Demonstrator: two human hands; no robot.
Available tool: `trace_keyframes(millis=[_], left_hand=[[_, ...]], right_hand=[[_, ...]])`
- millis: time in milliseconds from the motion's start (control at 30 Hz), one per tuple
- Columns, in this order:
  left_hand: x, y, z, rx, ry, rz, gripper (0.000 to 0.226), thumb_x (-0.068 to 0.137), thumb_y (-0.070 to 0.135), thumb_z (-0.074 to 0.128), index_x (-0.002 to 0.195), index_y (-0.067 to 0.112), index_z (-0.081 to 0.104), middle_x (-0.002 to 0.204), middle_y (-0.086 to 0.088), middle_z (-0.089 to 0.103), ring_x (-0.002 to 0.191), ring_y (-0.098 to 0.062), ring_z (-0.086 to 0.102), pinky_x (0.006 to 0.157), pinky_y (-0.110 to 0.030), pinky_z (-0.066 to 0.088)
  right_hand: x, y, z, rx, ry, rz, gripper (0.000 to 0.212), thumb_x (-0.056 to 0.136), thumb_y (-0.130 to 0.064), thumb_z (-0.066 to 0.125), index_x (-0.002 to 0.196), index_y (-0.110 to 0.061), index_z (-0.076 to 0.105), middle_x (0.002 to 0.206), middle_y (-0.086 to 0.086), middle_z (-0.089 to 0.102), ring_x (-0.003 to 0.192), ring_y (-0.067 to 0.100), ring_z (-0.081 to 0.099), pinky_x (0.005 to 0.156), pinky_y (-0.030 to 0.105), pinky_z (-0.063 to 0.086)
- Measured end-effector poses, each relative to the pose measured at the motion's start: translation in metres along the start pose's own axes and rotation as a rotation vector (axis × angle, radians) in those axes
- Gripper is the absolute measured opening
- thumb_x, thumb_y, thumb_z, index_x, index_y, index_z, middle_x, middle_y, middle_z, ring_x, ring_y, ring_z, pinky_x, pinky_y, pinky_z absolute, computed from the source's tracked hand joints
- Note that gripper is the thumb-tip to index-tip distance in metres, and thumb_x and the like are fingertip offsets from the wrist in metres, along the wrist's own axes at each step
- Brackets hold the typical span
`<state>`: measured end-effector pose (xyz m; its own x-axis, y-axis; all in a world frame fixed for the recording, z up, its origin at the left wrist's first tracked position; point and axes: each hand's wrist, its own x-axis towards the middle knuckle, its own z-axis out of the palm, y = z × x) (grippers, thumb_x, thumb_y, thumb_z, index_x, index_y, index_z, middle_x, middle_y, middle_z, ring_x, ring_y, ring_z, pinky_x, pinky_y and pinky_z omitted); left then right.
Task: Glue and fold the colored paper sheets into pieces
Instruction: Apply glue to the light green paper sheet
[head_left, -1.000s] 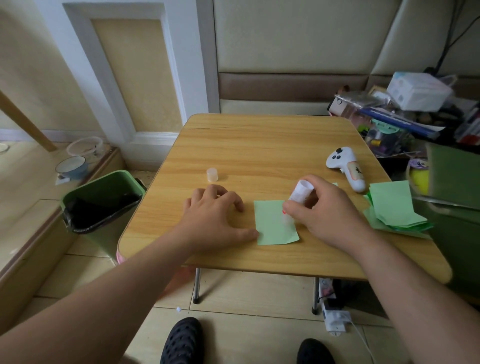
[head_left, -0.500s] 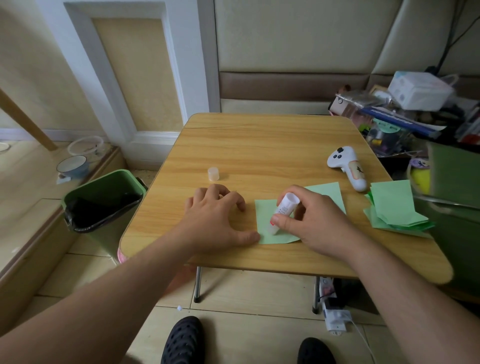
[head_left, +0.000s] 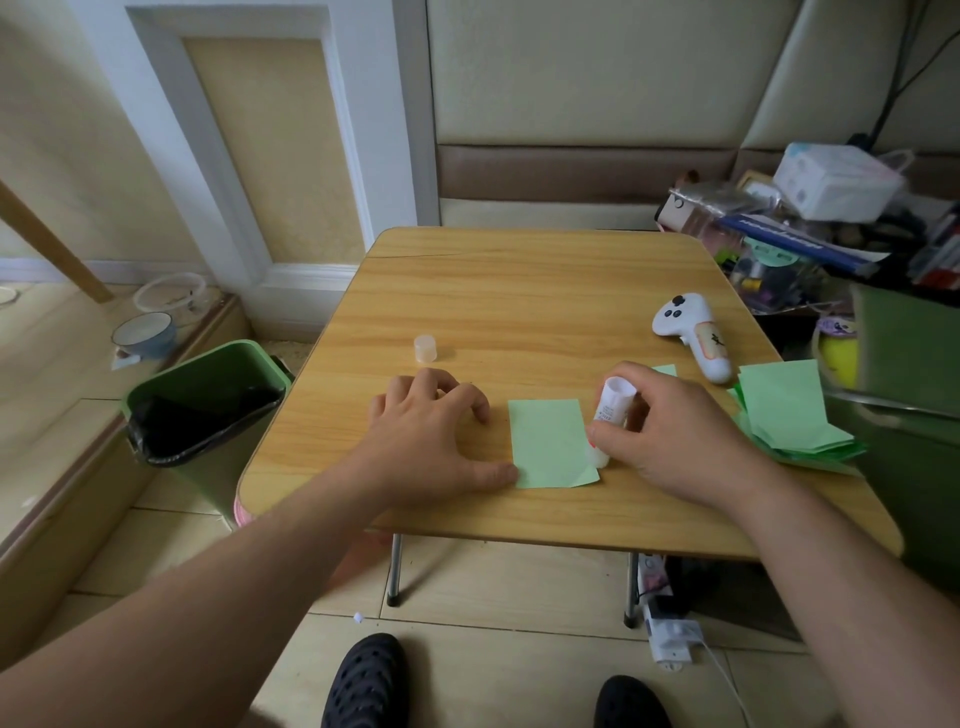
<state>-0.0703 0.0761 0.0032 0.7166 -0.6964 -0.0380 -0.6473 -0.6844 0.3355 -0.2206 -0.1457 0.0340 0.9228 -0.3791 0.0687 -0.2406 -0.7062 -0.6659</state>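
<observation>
One green paper sheet (head_left: 548, 441) lay flat; left hand (head_left: 431, 441) pressed beside it with fingers spread, right hand (head_left: 670, 436) gripped one glue stick (head_left: 610, 415) on its right edge.

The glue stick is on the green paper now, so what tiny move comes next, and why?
Probably stroke the glue stick up along the green paper's right edge. The right hand holds it tip-down near that edge, the left hand's thumb steadies the paper, and the cap is off.

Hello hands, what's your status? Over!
Left hand flat, thumb pinning green sheet. Right hand grips glue stick, tip at sheet's right edge. Nothing blocking.
</observation>
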Motion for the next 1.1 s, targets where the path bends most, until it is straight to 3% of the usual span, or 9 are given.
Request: trace_keyframes(millis=[67, 133, 233, 367, 633, 733, 833, 967, 1100], left_hand=[[0.000, 0.001, 0.001, 0.009, 0.003, 0.003, 0.061, 0.069, 0.086, 0.063, 0.117, 0.051, 0.046, 0.133, 0.015, 0.032, 0.132, -0.021, 0.027, 0.108, -0.039, 0.021], [0.000, 0.001, 0.002, 0.008, 0.008, -0.003, 0.061, 0.068, 0.088, 0.058, 0.116, 0.052, 0.046, 0.133, 0.014, 0.033, 0.132, -0.021, 0.026, 0.108, -0.040, 0.021], [0.000, 0.002, 0.004, 0.035, 0.011, -0.006, 0.070, 0.062, 0.095, 0.055, 0.116, 0.052, 0.044, 0.134, 0.013, 0.033, 0.132, -0.020, 0.025, 0.108, -0.040, 0.022], [0.000, 0.001, 0.004, 0.059, 0.010, 0.001, 0.080, 0.053, 0.100, 0.051, 0.117, 0.052, 0.043, 0.134, 0.013, 0.032, 0.131, -0.020, 0.026, 0.106, -0.039, 0.022], [-0.001, 0.001, 0.004, 0.040, 0.004, 0.002, 0.077, 0.055, 0.097, 0.057, 0.117, 0.054, 0.043, 0.133, 0.015, 0.031, 0.132, -0.019, 0.024, 0.107, -0.038, 0.020], [-0.002, 0.000, 0.002, 0.044, -0.011, 0.011, 0.077, 0.057, 0.098, 0.056, 0.118, 0.054, 0.042, 0.136, 0.014, 0.031, 0.134, -0.019, 0.023, 0.110, -0.041, 0.020], [-0.001, 0.000, 0.001, 0.037, -0.019, 0.013, 0.076, 0.058, 0.098, 0.057, 0.119, 0.054, 0.042, 0.137, 0.013, 0.030, 0.134, -0.020, 0.023, 0.111, -0.041, 0.019], [-0.002, 0.000, 0.002, 0.035, -0.008, 0.014, 0.076, 0.058, 0.097, 0.059, 0.118, 0.054, 0.042, 0.135, 0.015, 0.030, 0.134, -0.019, 0.023, 0.111, -0.041, 0.020], [-0.001, 0.000, 0.000, 0.020, -0.033, 0.016, 0.074, 0.057, 0.096, 0.058, 0.118, 0.055, 0.042, 0.134, 0.016, 0.029, 0.133, -0.018, 0.023, 0.110, -0.040, 0.019]], right_hand=[[0.002, -0.003, 0.002, 0.028, 0.045, -0.001, 0.019, 0.083, -0.041, 0.073, 0.081, -0.035, 0.055, 0.070, -0.003, 0.063, 0.059, 0.014, 0.050, 0.062, 0.040, 0.049], [0.003, -0.010, 0.006, 0.078, 0.057, -0.019, 0.022, 0.085, -0.041, 0.075, 0.083, -0.028, 0.057, 0.072, 0.003, 0.064, 0.063, 0.023, 0.053, 0.059, 0.037, 0.046], [0.002, -0.018, 0.016, 0.108, 0.009, -0.056, 0.025, 0.086, -0.044, 0.077, 0.089, -0.025, 0.060, 0.078, 0.012, 0.067, 0.068, 0.030, 0.057, 0.061, 0.043, 0.049], [0.002, -0.019, 0.028, 0.126, -0.081, -0.078, 0.022, 0.086, -0.043, 0.079, 0.089, -0.031, 0.061, 0.067, 0.006, 0.062, 0.054, 0.012, 0.047, 0.057, 0.031, 0.042], [0.000, -0.012, 0.019, 0.067, -0.108, -0.051, 0.021, 0.087, -0.043, 0.078, 0.093, -0.033, 0.060, 0.070, 0.005, 0.064, 0.055, 0.010, 0.047, 0.055, 0.030, 0.041], [-0.002, -0.007, 0.009, 0.060, -0.113, -0.027, 0.017, 0.089, -0.039, 0.076, 0.091, -0.031, 0.061, 0.069, -0.003, 0.066, 0.053, 0.010, 0.045, 0.053, 0.025, 0.039], [-0.004, -0.002, 0.000, 0.043, -0.093, -0.022, 0.016, 0.088, -0.036, 0.076, 0.090, -0.030, 0.061, 0.074, -0.002, 0.066, 0.053, 0.010, 0.043, 0.057, 0.031, 0.041], [-0.006, -0.001, -0.004, 0.012, -0.064, -0.012, 0.015, 0.088, -0.033, 0.076, 0.089, -0.030, 0.061, 0.077, -0.015, 0.067, 0.055, 0.012, 0.048, 0.062, 0.036, 0.046], [-0.003, -0.005, -0.001, -0.001, -0.022, 0.009, 0.017, 0.083, -0.037, 0.074, 0.086, -0.032, 0.059, 0.074, -0.002, 0.065, 0.057, 0.013, 0.050, 0.065, 0.043, 0.052]])
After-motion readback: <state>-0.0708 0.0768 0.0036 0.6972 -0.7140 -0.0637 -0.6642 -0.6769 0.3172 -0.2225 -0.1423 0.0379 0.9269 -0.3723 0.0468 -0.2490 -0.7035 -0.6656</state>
